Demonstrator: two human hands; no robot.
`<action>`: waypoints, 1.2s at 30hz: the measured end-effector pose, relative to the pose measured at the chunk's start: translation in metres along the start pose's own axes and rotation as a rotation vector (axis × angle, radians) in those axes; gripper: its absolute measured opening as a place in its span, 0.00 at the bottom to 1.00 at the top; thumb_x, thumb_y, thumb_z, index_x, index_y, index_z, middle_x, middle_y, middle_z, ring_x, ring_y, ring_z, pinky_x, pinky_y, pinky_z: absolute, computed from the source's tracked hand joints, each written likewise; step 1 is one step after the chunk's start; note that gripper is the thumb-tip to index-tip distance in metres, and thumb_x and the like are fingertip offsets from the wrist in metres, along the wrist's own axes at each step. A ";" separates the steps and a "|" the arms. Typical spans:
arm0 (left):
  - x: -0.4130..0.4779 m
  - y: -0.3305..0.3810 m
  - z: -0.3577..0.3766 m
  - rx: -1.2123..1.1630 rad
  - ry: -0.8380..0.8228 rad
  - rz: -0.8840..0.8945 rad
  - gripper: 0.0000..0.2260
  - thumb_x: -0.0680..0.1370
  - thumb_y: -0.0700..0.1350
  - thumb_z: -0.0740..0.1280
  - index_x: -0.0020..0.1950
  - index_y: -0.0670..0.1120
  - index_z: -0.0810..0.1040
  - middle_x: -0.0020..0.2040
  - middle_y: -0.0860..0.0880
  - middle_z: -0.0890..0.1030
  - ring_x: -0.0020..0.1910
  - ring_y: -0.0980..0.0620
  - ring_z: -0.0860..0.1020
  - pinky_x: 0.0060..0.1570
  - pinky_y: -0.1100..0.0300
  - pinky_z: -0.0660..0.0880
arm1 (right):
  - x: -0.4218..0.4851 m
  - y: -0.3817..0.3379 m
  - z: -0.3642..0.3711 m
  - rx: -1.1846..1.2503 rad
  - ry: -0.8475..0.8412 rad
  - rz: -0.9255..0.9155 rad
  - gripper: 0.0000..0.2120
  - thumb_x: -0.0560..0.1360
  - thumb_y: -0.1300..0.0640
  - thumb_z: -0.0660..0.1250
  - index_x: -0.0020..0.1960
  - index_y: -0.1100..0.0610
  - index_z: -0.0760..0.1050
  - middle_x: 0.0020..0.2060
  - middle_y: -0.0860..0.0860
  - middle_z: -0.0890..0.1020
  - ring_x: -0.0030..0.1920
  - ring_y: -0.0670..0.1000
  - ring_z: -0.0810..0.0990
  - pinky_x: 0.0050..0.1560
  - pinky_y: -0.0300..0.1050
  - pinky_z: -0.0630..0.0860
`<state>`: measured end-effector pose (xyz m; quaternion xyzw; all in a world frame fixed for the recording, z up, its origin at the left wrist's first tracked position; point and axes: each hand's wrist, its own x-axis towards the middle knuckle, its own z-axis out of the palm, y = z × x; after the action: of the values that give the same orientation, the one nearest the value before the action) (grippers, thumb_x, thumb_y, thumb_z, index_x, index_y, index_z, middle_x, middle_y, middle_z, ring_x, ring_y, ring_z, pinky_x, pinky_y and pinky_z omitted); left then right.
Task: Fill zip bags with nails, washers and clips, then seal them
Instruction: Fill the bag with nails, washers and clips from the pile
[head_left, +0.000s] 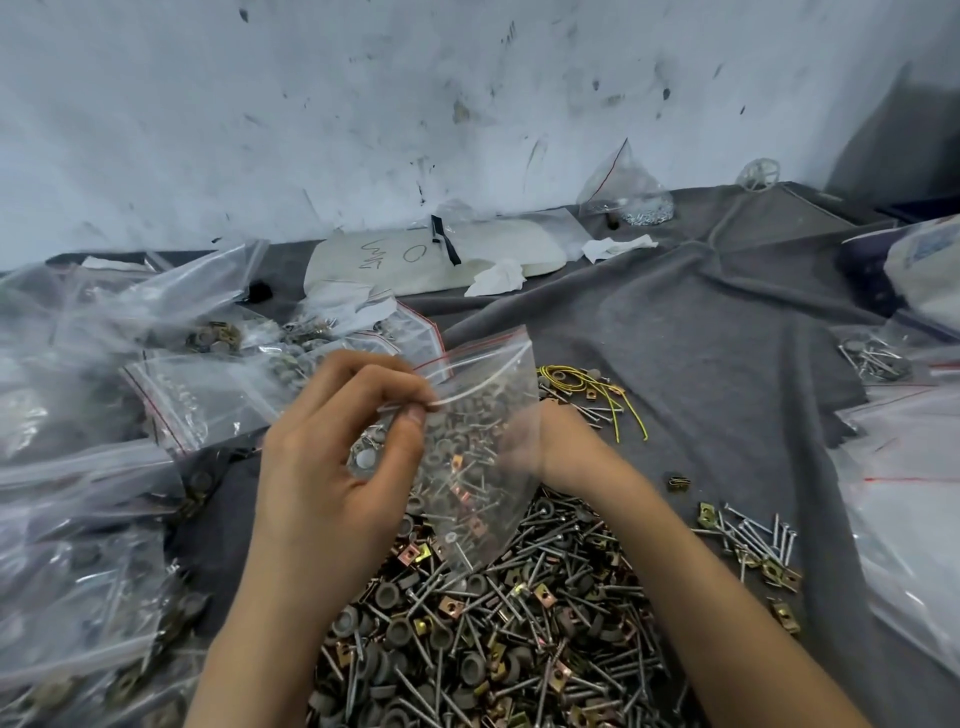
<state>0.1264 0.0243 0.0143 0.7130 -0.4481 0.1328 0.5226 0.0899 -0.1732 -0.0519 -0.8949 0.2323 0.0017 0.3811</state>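
A clear zip bag (480, 441) with a red line along its top hangs above a big pile of nails, grey washers and brass clips (493, 623). My left hand (332, 457) pinches the bag's zip edge between thumb and fingers. My right hand (524, 441) sits behind and inside the bag, mostly hidden by the plastic; its fingers are blurred and I cannot tell how they lie. The bag holds some nails and clips near its bottom.
Filled zip bags (93, 545) are heaped on the left, and more bags (909, 493) lie at the right on the grey cloth (701, 322). Yellow wire (597, 389) and loose nails (753, 535) lie right of the pile. A white wall stands behind.
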 end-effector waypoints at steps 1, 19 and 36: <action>0.000 0.000 0.000 -0.001 -0.002 0.002 0.06 0.76 0.47 0.61 0.46 0.51 0.78 0.49 0.56 0.77 0.50 0.53 0.78 0.46 0.59 0.76 | -0.001 0.000 0.000 0.001 -0.009 -0.001 0.04 0.68 0.57 0.74 0.41 0.58 0.82 0.37 0.50 0.82 0.42 0.52 0.81 0.43 0.44 0.77; 0.000 0.001 0.007 0.038 -0.201 -0.002 0.09 0.75 0.48 0.60 0.43 0.46 0.78 0.49 0.54 0.77 0.51 0.55 0.77 0.48 0.63 0.72 | -0.055 -0.036 -0.072 0.650 0.575 -0.418 0.06 0.71 0.61 0.73 0.39 0.51 0.81 0.31 0.45 0.82 0.34 0.42 0.77 0.38 0.34 0.73; -0.001 0.003 0.008 0.012 -0.084 0.063 0.07 0.77 0.45 0.60 0.45 0.48 0.77 0.50 0.54 0.77 0.51 0.53 0.78 0.48 0.58 0.75 | -0.045 -0.034 -0.058 0.470 0.433 -0.302 0.05 0.77 0.60 0.66 0.46 0.54 0.81 0.32 0.43 0.80 0.35 0.43 0.76 0.37 0.36 0.71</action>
<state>0.1209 0.0176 0.0118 0.7066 -0.4911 0.1219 0.4947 0.0536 -0.1734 0.0206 -0.7866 0.1667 -0.2979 0.5145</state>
